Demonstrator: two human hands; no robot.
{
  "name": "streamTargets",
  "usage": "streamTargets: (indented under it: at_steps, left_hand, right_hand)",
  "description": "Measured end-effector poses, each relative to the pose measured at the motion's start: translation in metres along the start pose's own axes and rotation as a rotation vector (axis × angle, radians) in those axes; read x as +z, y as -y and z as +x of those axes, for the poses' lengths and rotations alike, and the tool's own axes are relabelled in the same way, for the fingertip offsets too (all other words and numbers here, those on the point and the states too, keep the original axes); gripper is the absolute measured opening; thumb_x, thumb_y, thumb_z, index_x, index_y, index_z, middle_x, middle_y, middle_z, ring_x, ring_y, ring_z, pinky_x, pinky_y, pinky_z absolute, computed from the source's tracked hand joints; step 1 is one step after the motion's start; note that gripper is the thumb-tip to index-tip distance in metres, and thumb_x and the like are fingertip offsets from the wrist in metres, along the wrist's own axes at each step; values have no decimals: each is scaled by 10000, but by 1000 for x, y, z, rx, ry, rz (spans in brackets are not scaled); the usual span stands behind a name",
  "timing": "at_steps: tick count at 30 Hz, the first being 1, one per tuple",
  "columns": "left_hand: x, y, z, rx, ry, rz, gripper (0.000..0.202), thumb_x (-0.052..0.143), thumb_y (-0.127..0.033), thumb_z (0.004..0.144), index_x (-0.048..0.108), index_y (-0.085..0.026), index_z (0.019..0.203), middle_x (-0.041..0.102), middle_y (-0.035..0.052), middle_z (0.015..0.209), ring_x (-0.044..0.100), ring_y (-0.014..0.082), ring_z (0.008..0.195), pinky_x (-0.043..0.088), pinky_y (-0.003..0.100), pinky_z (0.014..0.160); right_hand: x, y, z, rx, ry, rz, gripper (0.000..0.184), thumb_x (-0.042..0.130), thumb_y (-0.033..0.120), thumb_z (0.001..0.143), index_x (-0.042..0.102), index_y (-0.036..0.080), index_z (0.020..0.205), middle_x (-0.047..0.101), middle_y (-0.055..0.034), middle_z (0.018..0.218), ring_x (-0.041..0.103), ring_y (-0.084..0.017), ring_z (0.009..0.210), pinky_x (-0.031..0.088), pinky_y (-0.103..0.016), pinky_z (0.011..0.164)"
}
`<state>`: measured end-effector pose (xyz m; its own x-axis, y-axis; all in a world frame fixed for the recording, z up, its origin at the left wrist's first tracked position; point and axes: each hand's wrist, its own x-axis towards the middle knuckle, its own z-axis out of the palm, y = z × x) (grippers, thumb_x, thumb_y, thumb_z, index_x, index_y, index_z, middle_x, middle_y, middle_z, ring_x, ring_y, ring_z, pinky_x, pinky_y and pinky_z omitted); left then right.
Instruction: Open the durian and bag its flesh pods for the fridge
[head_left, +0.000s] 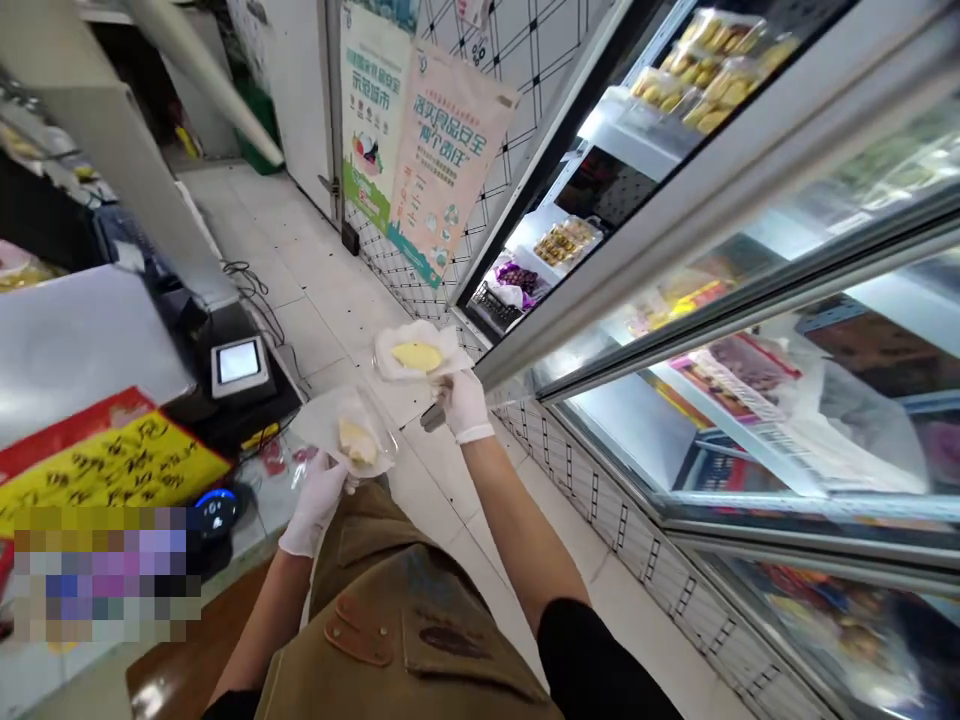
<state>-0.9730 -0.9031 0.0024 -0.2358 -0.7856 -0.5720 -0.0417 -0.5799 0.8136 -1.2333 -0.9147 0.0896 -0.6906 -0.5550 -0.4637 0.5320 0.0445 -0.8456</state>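
My left hand (319, 502), in a white glove, grips the near edge of a clear plastic tray (385, 440) with a pale yellow piece of food (358, 441) in it. Further forward and to the right, my gloved right hand (463, 402) is closed on the edge of a second tray (384, 362). A smooth yellow piece of food (417, 356), perhaps durian flesh, lies on the white lining of that one. Both trays are held apart from each other above the tiled floor. The fingers under each tray are partly hidden.
Along the right runs a glass-door display fridge (585, 310) with packed fruit on its shelves. A counter (82, 330) at left bears a small screen (238, 362) and a yellow handwritten sign (112, 465). Cables (251, 290) trail on the floor (330, 325); posters (450, 150) hang on the wall ahead.
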Motion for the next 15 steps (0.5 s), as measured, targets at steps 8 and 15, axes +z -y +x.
streamTargets:
  at_steps: [8, 15]
  left_hand:
    - [40, -125, 91, 126, -68, 109, 353, 764, -359, 549, 623, -196, 829, 638, -36, 648, 568, 125, 505, 453, 223, 453]
    - [61, -153, 116, 125, -200, 86, 329, 826, -364, 580, 643, -197, 797, 667, -15, 650, 576, 135, 532, 462, 242, 486]
  right_hand:
    - [131, 97, 159, -105, -93, 296, 154, 563, 151, 858, 457, 255, 898, 511, 116, 512, 397, -65, 385, 322, -142, 400]
    - [168, 152, 292, -161, -214, 379, 194, 601, 263, 942, 416, 268, 885, 474, 120, 547, 383, -62, 410, 284, -144, 399]
